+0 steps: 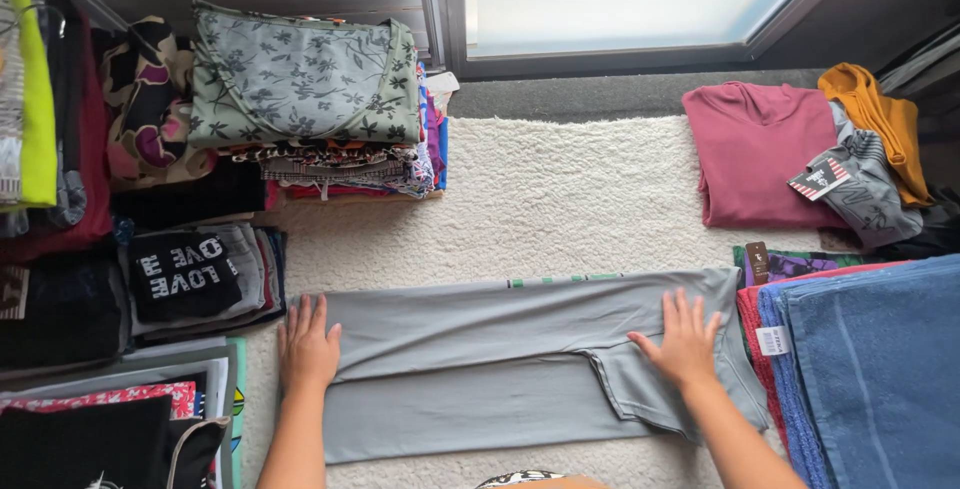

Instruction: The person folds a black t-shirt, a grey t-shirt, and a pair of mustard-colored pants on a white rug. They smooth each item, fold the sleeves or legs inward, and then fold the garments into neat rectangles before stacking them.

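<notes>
Grey trousers (480, 369) flat under both hands

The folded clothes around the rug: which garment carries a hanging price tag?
The grey patterned garment at the right, lying partly on the folded pink top beside the mustard piece. A dark tag rests on it; no tag shows on the others.

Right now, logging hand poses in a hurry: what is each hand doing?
Left hand: open, flat on the grey trousers.
Right hand: open, flat on them, gripping nothing.
</notes>
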